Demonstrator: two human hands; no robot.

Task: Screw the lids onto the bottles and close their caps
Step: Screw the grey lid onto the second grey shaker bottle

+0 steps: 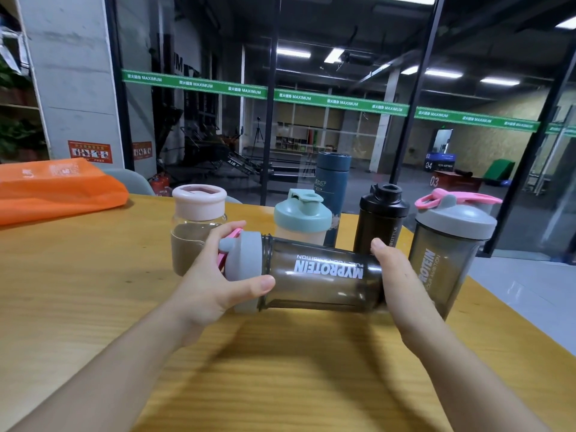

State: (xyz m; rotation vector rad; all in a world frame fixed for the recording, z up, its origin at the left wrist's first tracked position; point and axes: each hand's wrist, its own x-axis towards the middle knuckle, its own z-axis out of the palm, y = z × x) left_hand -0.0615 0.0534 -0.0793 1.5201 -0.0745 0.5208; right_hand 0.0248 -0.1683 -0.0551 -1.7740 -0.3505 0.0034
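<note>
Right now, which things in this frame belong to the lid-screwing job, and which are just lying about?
Part of the job:
smoky MYPROTEIN shaker bottle, held sideways
its grey screw lid, gripped by left hand
right hand at the base
upright grey-lidded shaker
black bottle
teal-lidded shaker
pink-lidded clear bottle
dark blue flask

Lying about:
orange bag
wooden table

The right hand (397, 275) covers the smoky bottle's (321, 275) base; its lettering reads upside down; the blue flask's (332, 179) lower half hides behind the teal-lidded bottle (300, 216).
</note>
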